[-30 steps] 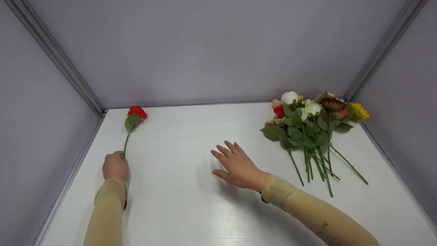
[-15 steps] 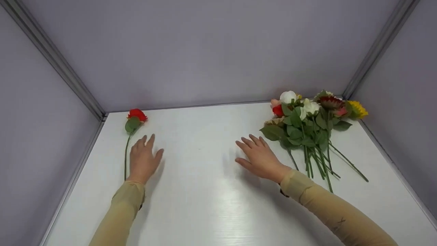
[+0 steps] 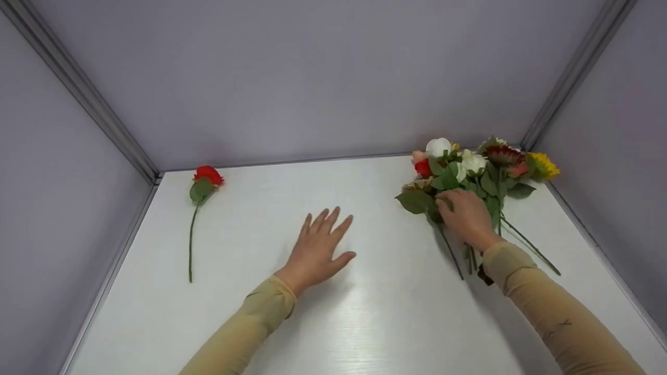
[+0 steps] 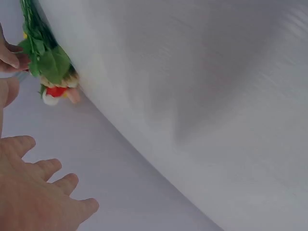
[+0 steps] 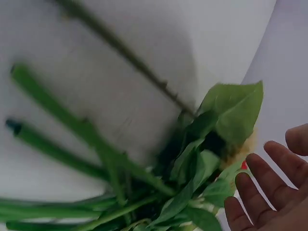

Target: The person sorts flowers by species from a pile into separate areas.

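My left hand (image 3: pixel 315 252) hovers over the middle of the white table, fingers spread, holding nothing. My right hand (image 3: pixel 467 217) reaches over the pile of flowers at the right, close above its green leaves (image 3: pixel 415 201). In the right wrist view the fingers (image 5: pixel 260 185) are apart and slightly bent beside the leaves, with nothing gripped between them. The pile has white roses (image 3: pixel 471 162), a red bloom (image 3: pixel 422 167), a dark red flower (image 3: pixel 504 155) and a yellow sunflower (image 3: pixel 543 165). Some stems are hidden under the right hand. A single red rose (image 3: pixel 208 177) lies at the left, its stem pointing toward me.
Grey-violet panels (image 3: pixel 333 78) enclose the white table (image 3: pixel 271 208) at the back and both sides. Metal posts (image 3: pixel 99 109) stand in the corners. Long green stems (image 3: pixel 536 252) stick out from the pile toward the front right.
My left hand has let go of the red rose and moved right to the table's middle, its fingers spreading. My right hand has moved right, from the table's middle to over the flower pile.
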`<action>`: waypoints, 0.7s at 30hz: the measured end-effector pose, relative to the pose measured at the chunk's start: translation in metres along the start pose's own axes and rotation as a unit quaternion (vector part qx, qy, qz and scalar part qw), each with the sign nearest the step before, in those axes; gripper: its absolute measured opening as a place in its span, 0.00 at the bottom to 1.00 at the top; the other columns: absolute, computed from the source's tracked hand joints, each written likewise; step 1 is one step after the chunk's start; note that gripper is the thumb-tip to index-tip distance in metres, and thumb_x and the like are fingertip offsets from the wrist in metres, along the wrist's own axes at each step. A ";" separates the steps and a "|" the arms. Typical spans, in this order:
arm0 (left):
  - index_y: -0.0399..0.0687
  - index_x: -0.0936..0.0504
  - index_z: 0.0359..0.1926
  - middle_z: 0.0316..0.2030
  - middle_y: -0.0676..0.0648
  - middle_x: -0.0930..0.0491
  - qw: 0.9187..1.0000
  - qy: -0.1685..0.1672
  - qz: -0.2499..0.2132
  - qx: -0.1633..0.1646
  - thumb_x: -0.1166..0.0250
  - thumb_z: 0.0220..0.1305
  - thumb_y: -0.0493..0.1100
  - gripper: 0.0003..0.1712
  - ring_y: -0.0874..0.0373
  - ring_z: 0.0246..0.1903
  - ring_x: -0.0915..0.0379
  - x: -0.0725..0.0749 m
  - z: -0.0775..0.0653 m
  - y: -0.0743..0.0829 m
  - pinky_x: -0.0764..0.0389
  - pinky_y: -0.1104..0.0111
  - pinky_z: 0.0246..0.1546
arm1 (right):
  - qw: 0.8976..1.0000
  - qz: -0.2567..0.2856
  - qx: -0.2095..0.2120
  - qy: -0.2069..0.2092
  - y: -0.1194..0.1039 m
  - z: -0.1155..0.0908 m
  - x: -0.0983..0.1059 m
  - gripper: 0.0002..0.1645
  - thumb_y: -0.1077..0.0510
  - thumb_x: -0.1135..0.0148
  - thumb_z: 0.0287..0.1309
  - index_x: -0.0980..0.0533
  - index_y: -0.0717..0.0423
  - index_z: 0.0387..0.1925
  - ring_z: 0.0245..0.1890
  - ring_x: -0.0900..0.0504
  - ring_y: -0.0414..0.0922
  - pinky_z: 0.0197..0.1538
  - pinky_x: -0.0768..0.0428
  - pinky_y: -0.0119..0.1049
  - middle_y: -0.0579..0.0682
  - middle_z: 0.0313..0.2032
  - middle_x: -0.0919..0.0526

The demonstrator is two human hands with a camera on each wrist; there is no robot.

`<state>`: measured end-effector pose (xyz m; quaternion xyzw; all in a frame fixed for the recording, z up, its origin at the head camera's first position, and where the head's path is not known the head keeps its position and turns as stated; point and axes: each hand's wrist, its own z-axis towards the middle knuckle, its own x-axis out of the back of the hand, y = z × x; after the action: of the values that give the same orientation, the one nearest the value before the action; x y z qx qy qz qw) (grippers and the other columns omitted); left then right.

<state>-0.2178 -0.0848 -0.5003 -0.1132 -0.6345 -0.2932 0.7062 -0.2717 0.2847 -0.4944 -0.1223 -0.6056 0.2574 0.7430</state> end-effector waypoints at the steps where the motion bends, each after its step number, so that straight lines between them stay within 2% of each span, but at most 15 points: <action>1: 0.57 0.46 0.82 0.80 0.43 0.51 1.000 -0.003 0.004 -0.017 0.45 0.74 0.67 0.44 0.44 0.78 0.58 -0.001 0.003 0.009 0.59 0.45 0.76 | 1.000 -0.001 -0.006 0.009 0.008 0.000 0.005 0.18 0.55 0.44 0.76 0.18 0.64 0.55 0.54 0.23 0.64 0.56 0.26 0.62 0.64 0.52 0.18; 7: 0.60 0.47 0.82 0.80 0.45 0.52 0.995 -0.014 0.027 -0.096 0.44 0.73 0.67 0.44 0.46 0.79 0.58 -0.008 0.018 0.053 0.57 0.46 0.76 | 0.997 -0.005 -0.055 0.045 0.048 -0.001 0.032 0.18 0.59 0.48 0.76 0.19 0.67 0.54 0.44 0.20 0.63 0.45 0.23 0.60 0.67 0.48 0.18; 11: 0.61 0.47 0.82 0.80 0.45 0.51 0.990 -0.017 0.046 -0.135 0.43 0.73 0.67 0.44 0.45 0.79 0.57 -0.014 0.024 0.076 0.55 0.46 0.76 | 0.994 0.002 -0.101 0.050 0.068 -0.003 0.047 0.20 0.59 0.52 0.77 0.22 0.69 0.56 0.43 0.21 0.64 0.44 0.24 0.61 0.69 0.50 0.20; 16: 0.62 0.48 0.82 0.81 0.47 0.53 0.983 -0.035 0.062 -0.170 0.44 0.72 0.68 0.45 0.47 0.79 0.58 -0.023 0.029 0.100 0.55 0.48 0.77 | 0.987 0.010 -0.154 0.040 0.090 -0.007 0.061 0.23 0.60 0.58 0.76 0.24 0.72 0.58 0.47 0.22 0.68 0.49 0.24 0.63 0.72 0.53 0.21; 21: 0.63 0.49 0.82 0.81 0.48 0.53 0.979 -0.049 0.068 -0.185 0.45 0.72 0.69 0.45 0.49 0.79 0.59 -0.032 0.031 0.115 0.57 0.50 0.77 | 0.984 -0.002 -0.174 0.027 0.106 -0.011 0.065 0.22 0.59 0.55 0.73 0.23 0.73 0.52 0.45 0.22 0.68 0.47 0.24 0.63 0.73 0.49 0.20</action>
<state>-0.1800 0.0327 -0.5013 -0.2993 -0.5934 -0.3510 0.6596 -0.2776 0.4095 -0.4945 -0.2552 -0.6215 0.1431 0.7267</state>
